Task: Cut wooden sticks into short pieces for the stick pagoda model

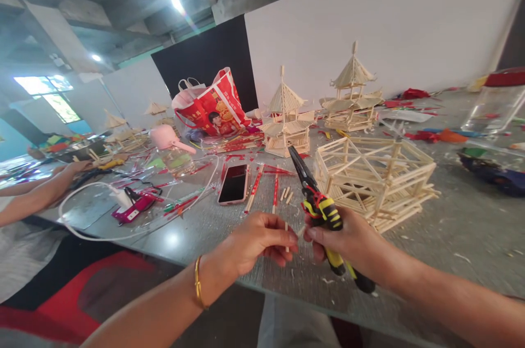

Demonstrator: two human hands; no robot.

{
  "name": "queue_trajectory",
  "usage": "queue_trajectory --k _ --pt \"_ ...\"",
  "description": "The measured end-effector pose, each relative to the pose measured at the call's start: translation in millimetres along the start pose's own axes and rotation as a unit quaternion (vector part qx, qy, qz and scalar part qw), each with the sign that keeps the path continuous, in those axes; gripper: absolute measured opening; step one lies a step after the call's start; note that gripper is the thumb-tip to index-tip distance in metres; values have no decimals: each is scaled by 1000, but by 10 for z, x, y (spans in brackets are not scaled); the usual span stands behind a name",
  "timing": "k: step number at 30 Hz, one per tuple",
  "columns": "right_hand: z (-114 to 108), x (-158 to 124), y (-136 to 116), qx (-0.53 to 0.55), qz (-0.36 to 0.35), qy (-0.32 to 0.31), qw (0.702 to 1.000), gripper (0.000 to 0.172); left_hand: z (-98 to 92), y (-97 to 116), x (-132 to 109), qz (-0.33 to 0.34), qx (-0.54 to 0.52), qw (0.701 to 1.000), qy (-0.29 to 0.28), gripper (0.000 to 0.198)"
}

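My left hand (258, 241) is closed in a pinch on a short wooden stick (286, 236), held upright just above the table's near edge. My right hand (348, 238) is wrapped round the handles of black and yellow pliers (318, 206), whose jaws point up and away; its thumb and forefinger touch the stick's end. Right behind the pliers stands an open wooden stick frame (375, 175). Several short cut sticks (286, 195) lie on the grey table (471, 227) ahead of my hands.
Two stick pagoda models (285, 121) (351, 93) stand further back. A phone (233, 184), red-wrapped chopsticks (254, 186), a red bag (211, 104), a pink charger (131, 210) with white cable lie left. Another person's arms (36, 195) rest at far left. A clear jar (494, 102) sits right.
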State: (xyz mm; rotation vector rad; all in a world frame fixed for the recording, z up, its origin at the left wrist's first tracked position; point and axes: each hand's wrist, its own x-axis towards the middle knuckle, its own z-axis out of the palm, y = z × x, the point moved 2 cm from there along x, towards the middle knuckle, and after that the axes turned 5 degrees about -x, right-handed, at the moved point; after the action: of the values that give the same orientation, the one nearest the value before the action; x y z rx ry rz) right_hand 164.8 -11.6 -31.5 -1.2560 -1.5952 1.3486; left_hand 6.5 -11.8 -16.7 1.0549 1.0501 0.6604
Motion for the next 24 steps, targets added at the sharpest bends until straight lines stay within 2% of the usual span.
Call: queue_trajectory --k 3,17,24 --pt "18 17 39 45 -6 -16 999 23 19 -23 13 -10 -8 1000 -17 17" --pt "-2 9 -10 107 18 -10 994 35 102 7 69 -58 53 994 -76 24" --pt "-17 -15 20 125 8 -2 992 33 131 -3 91 -61 61 993 -83 26"
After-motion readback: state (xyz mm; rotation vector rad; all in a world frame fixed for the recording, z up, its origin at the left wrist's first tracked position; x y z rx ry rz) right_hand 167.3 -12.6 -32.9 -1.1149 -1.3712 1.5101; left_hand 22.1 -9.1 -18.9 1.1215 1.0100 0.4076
